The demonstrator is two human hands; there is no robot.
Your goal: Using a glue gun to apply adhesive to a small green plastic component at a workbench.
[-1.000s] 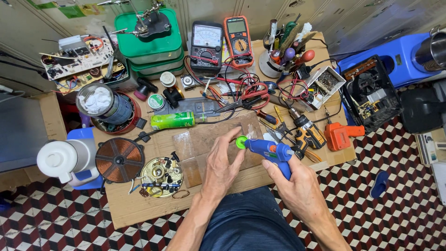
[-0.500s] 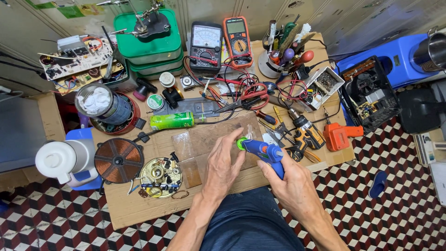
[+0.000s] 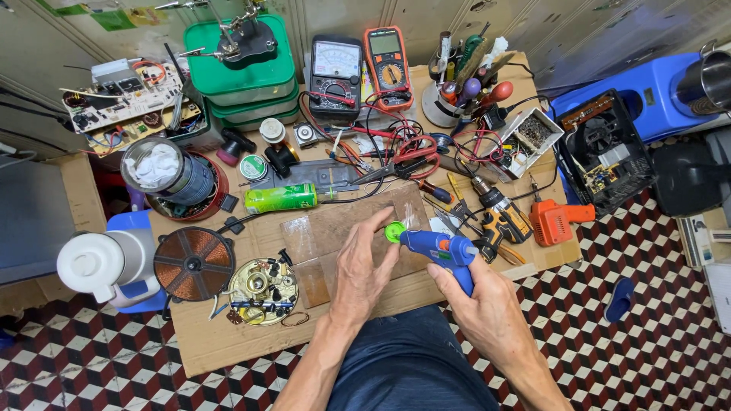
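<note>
Cluttered desk (image 3: 228,346): right hand (image 3: 487,312) gripping blue glue gun (image 3: 438,247), left hand (image 3: 364,266) fingers pinching green cap (image 3: 394,231) at nozzle, mid-desk. Risk: hot tip burning fingertips, so close.

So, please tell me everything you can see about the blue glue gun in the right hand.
The blue plastic glue gun has a pistol shape, with a light patch on its body. The right hand grips its handle. It lies nearly level, nozzle pointing left at a small green round piece that the left hand fingers steady on the wooden board.
</note>
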